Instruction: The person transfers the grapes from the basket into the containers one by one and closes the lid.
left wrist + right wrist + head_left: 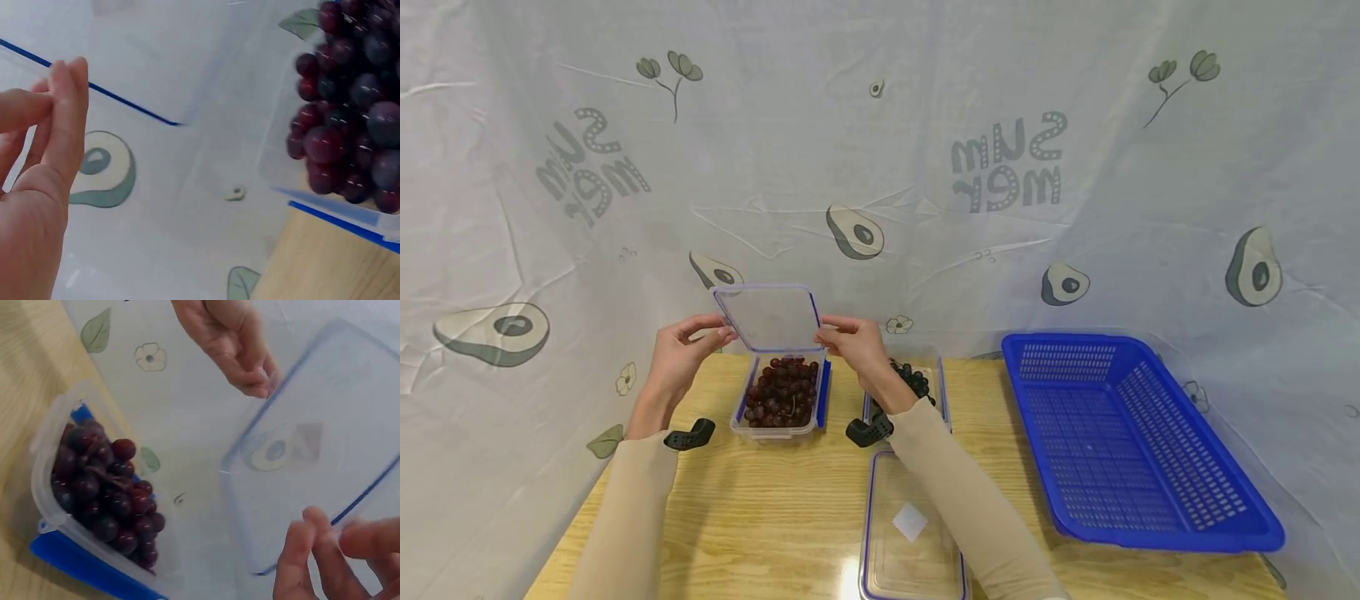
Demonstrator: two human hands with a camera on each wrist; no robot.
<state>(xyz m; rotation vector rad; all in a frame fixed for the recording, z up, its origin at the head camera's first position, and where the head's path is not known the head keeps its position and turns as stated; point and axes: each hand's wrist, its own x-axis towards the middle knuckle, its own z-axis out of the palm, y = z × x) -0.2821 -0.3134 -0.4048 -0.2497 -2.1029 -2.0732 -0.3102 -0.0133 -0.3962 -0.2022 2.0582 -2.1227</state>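
Note:
Both hands hold a clear lid with a blue seal (771,321), tilted up above the far end of a clear plastic container (775,433). The left hand (681,354) pinches the lid's left edge between thumb and fingers. On the opposite edge, the right hand (856,346) pinches the lid the same way. Dark red grapes (782,392) fill the container below, seen close up as grapes (350,119) in the left wrist view. A blue side flap (94,569) hangs from the container.
Behind the right forearm stands a second clear container (943,392) with dark grapes (913,381). A lid with a white sticker (910,522) lies in front of it. A blue plastic basket (1105,450) sits at the right of the wooden table (760,517). A patterned curtain (880,167) hangs behind.

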